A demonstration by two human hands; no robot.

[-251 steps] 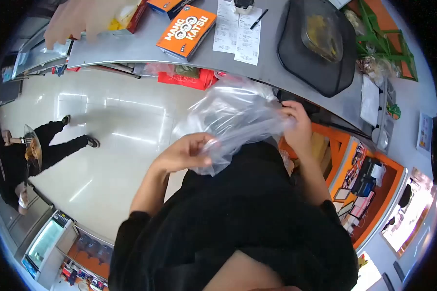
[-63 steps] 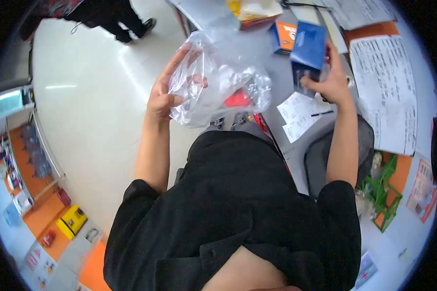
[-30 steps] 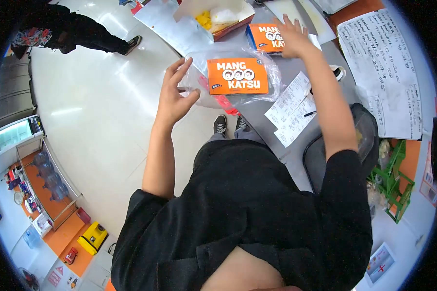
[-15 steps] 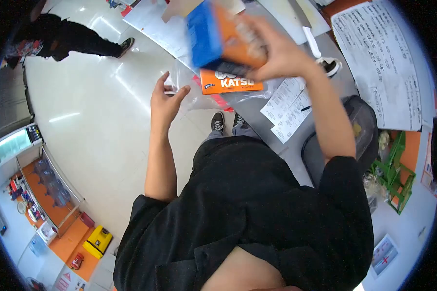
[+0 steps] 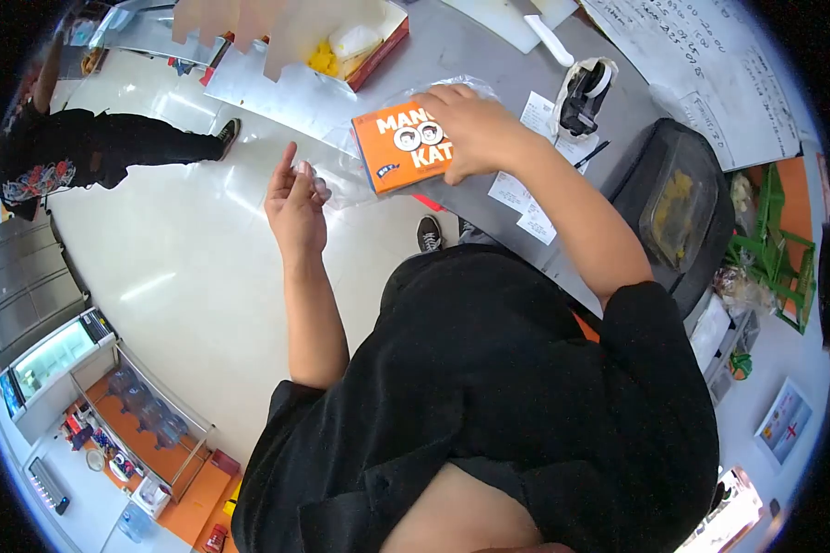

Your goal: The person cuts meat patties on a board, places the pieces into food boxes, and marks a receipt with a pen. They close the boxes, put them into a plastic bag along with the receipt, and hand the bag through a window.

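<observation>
At the counter (image 5: 475,51), my feed shows the right hand (image 5: 475,134) pressed on an orange box (image 5: 398,152). Its fingers (image 5: 441,97) are curled over the box's top and far edge, clamped on it. The box lies tilted at the counter's near edge, overhanging the floor (image 5: 184,267), with the clear bag (image 5: 346,180) bunched around it. I cannot tell how far inside the bag it sits.

The left hand (image 5: 295,198) is held out over the floor, just beside the box. Its fingers (image 5: 290,170) are together, pinching the bag's loose edge.

Beyond the box stands an open food carton (image 5: 355,46) with yellow pieces inside. To the right of the right hand are a tape dispenser (image 5: 583,92), a pen (image 5: 596,152) and receipts (image 5: 526,198), the receipts partly under the forearm. Farther right a dark tray (image 5: 678,198) holds food under a clear lid.

Another person (image 5: 74,152) in black stands on the floor, well apart from the counter.
</observation>
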